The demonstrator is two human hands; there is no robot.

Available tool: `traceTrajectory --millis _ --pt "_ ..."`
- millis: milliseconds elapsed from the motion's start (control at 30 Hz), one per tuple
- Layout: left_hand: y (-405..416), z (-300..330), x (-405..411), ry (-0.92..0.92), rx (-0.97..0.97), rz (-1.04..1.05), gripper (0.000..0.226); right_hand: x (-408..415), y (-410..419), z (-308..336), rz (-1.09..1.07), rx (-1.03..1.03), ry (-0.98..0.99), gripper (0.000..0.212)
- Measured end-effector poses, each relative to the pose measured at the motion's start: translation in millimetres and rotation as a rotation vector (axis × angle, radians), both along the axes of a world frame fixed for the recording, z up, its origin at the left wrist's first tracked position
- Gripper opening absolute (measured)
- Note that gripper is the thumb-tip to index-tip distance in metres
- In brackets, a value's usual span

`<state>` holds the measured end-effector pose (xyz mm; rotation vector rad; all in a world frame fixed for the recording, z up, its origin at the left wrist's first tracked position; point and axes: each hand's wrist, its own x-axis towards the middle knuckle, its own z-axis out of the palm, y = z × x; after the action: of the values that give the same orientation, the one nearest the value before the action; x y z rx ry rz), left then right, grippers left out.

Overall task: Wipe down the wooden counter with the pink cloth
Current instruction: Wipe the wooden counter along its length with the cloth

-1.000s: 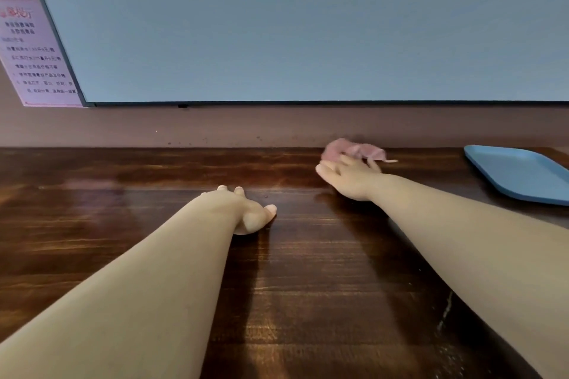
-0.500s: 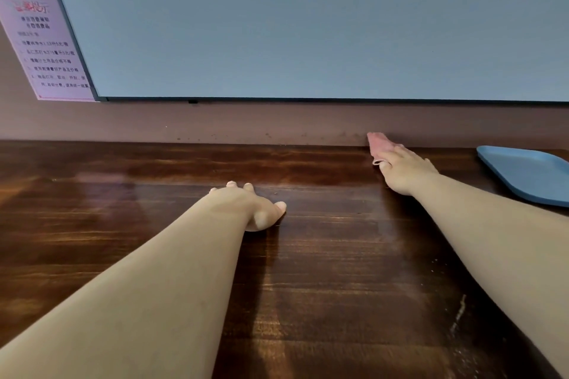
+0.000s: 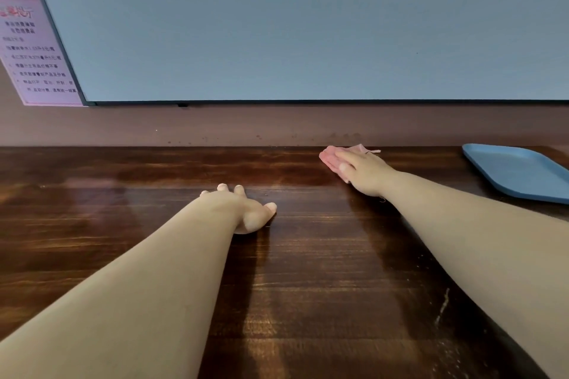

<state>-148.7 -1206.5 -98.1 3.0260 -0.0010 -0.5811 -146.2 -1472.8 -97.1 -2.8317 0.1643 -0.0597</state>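
Note:
The dark wooden counter (image 3: 154,240) fills the lower half of the view. A small pink cloth (image 3: 328,157) lies on it near the back wall, right of centre. My right hand (image 3: 365,171) presses flat on the cloth with straight fingers, covering most of it. My left hand (image 3: 243,209) rests on the bare counter at centre, fingers bent down onto the wood, holding nothing.
A blue tray (image 3: 517,172) sits on the counter at the far right. A brown wall ledge runs along the counter's back edge, below a large grey panel (image 3: 308,24). A pink printed notice (image 3: 34,52) hangs at the upper left.
My right hand slid the cloth right toward the back wall, then back left a little. My left hand stayed in place.

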Motion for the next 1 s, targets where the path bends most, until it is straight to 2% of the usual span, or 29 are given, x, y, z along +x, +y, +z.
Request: traceTrajectory --millis 100,133,200,267,333,433,467,567,633,700,767,833,900,967,1000 --pt "0 2 0 -0.001 0.007 0.004 0.095 9 2 -4 -0.131 -0.038 0.024 0.053" --pt "1 3 0 0.003 0.011 0.004 0.096 9 13 -5 -0.066 -0.059 0.01 0.051" --pt "0 4 1 0.009 0.012 0.004 0.096 5 34 -9 0.202 -0.054 -0.024 0.049" --pt "-1 2 0 -0.004 0.015 0.007 0.095 -3 41 -11 0.325 0.017 -0.034 0.05" --pt "-1 0 -3 -0.034 0.036 0.012 0.095 1 28 -11 0.24 0.031 -0.043 0.051" --pt "1 -1 -3 -0.047 0.036 0.012 0.095 2 20 -7 -0.114 -0.077 0.029 0.052" --pt "1 -1 -2 -0.038 0.026 0.016 0.095 2 30 -5 -0.1 -0.131 0.02 0.05" --pt "1 -1 -1 -0.035 0.022 0.011 0.096 -9 76 -4 0.289 -0.087 -0.036 0.048" --pt "1 -2 -2 -0.05 0.031 0.001 0.096 -13 90 -6 0.444 -0.023 0.002 0.052" --pt "2 -1 -4 -0.051 0.033 0.0 0.096 -11 90 -2 0.412 0.04 0.048 0.055" --pt "2 2 -6 -0.04 0.029 0.0 0.097 -11 97 -3 0.333 -0.003 0.03 0.055" --pt "3 3 -7 -0.035 0.019 -0.008 0.1 -16 114 -4 0.446 -0.021 -0.059 0.051" --pt "3 2 -8 -0.049 0.011 -0.014 0.105 -20 119 -3 0.6 0.079 -0.057 0.049" --pt "3 1 -10 -0.069 0.011 -0.011 0.106 -16 108 0 0.597 0.052 0.015 0.05" --pt "4 0 -11 -0.071 0.01 -0.005 0.105 -13 104 2 0.523 0.029 0.033 0.051"
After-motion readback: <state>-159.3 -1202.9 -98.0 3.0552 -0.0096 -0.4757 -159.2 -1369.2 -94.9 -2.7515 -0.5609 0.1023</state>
